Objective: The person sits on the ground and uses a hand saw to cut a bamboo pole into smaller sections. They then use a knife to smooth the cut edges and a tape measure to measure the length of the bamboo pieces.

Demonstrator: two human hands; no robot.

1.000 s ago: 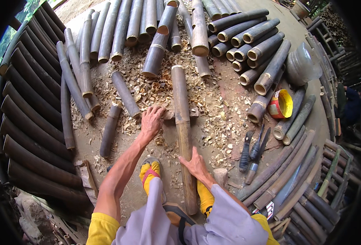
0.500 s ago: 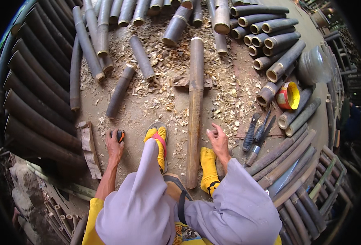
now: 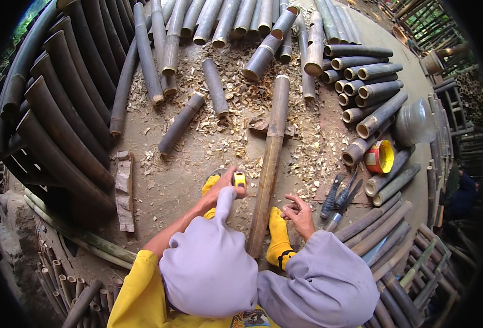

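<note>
My left hand [image 3: 226, 187] is closed around a small yellow and black tape measure [image 3: 240, 179], just left of a long brown bamboo tube [image 3: 272, 150]. The tube lies lengthwise before me, its upper part across a dark piece of wood [image 3: 259, 124] and its near end between my feet. Over my right foot in its yellow sock [image 3: 278, 235] hovers my right hand [image 3: 300, 216], with loosely bent fingers, slightly apart, and nothing visible in them. Right of it lie dark-handled blade tools [image 3: 335, 199] on the ground.
Pale wood chips [image 3: 222, 131] cover the ground ahead. Two short bamboo pieces [image 3: 181, 123] lie left of the tube. Cut bamboo tubes [image 3: 381, 112] are stacked at the right, with a red and yellow tin [image 3: 381, 157] and a clear plastic jar [image 3: 415, 121]. A slatted bamboo rack [image 3: 66, 115] stands left.
My left hand has swung from the far left to the bamboo tube, carrying the tape measure. My right hand's fingers have curled in a little. The view has shifted and tilted.
</note>
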